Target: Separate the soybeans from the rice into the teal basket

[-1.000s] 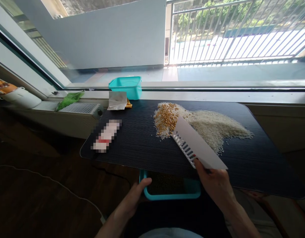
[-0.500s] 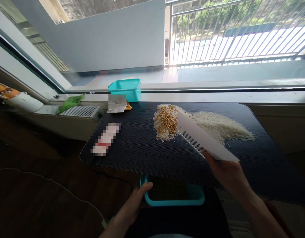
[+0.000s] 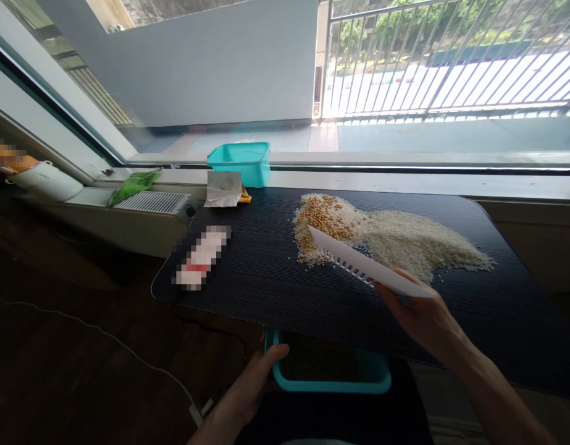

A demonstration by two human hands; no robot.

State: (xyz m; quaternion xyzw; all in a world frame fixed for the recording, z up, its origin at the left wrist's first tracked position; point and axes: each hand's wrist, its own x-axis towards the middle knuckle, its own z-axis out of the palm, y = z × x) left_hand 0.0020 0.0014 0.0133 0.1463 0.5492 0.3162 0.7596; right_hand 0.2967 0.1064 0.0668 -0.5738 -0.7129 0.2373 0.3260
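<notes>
My right hand (image 3: 419,309) grips a white plastic piece with a slotted edge (image 3: 372,266). Its far end is tilted at the front of a mound of yellow beans (image 3: 328,213) mixed with white rice. To the right, the larger heap of rice (image 3: 414,241) spreads over the dark table (image 3: 247,266). Below the table's front edge, my left hand (image 3: 257,377) is closed on the left rim of a turquoise tub (image 3: 333,387), thumb over the top. Dark contents fill the tub's bottom, too dim to make out.
A second turquoise tub (image 3: 243,164) stands on the window sill behind the table. Before it sits a pale paper packet (image 3: 223,190). A blurred pinkish item (image 3: 204,258) lies at the table's left. A green cloth (image 3: 135,186) drapes over the radiator (image 3: 159,203).
My right hand has drawn the slotted piece slightly left and toward me, tilting it flatter, so more of the beans show. My left hand still holds the tub. The view has shifted slightly.
</notes>
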